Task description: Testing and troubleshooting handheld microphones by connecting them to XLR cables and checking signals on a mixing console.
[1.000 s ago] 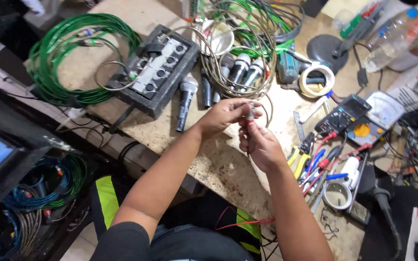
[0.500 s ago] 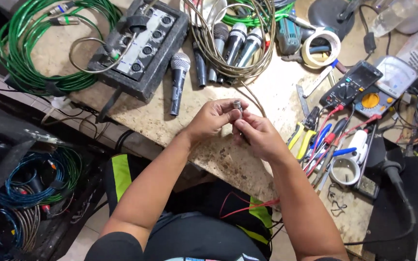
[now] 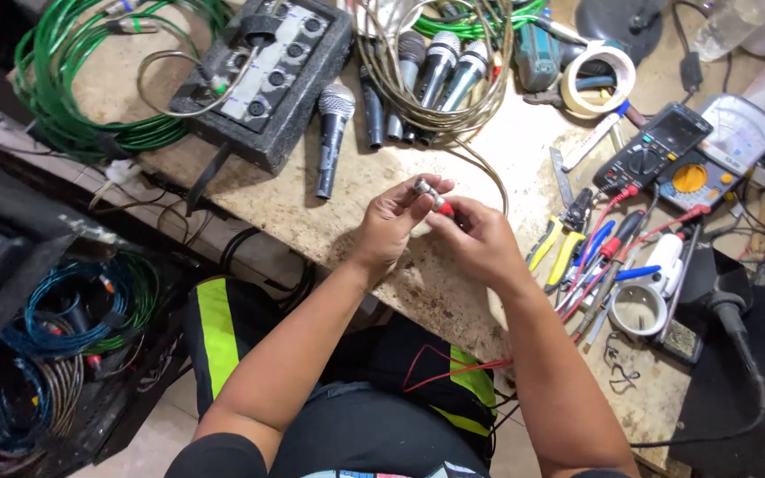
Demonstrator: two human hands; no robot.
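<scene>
Above workbench (image 3: 453, 292), hands (image 3: 440, 226) gripping connector (image 3: 424, 188)

Bare worktop (image 3: 400, 190) lies open around the hands from nine to twelve o'clock, as far as the lone microphone (image 3: 333, 133) at eleven. At twelve the cable coil (image 3: 440, 88) and more microphones (image 3: 436, 66) block passage. At three, pliers (image 3: 552, 243), pens (image 3: 599, 261) and the multimeter (image 3: 652, 150) crowd the surface. The junction box (image 3: 263, 75) bars ten o'clock

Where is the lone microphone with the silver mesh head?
In the head view, the microphone with the silver mesh head lies on the worktable, just right of the black connector box, above the left hand.
</scene>
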